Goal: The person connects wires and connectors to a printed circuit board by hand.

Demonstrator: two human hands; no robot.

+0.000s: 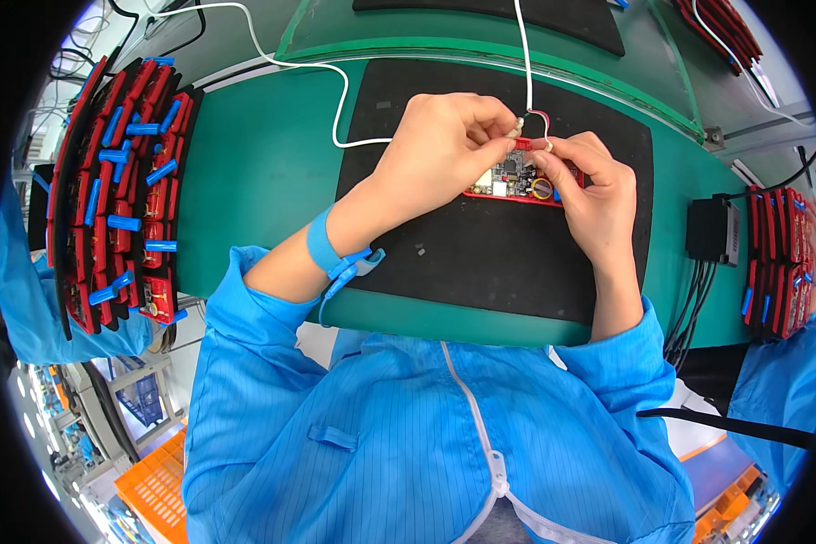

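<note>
A circuit board [508,177] in a red frame lies on the black mat, partly covered by my fingers. Above its far edge, my left hand [444,150] pinches a small white connector [518,127] between thumb and forefinger. Close by on the right, my right hand [598,186] has thumb and forefinger closed on another small white plug [548,147] at the end of a thin wire. A white cable [524,54] comes down from the far side and splits into thin red and white wires [544,118] between the hands. Whether either plug touches the board is hidden.
The black mat [444,263] rests on a green table [245,181]. Stacked red-framed boards with blue parts [122,190] stand at left, more red-framed boards [778,263] at right. A black box [712,229] with cables sits right. Another white cable [344,100] runs behind my left hand.
</note>
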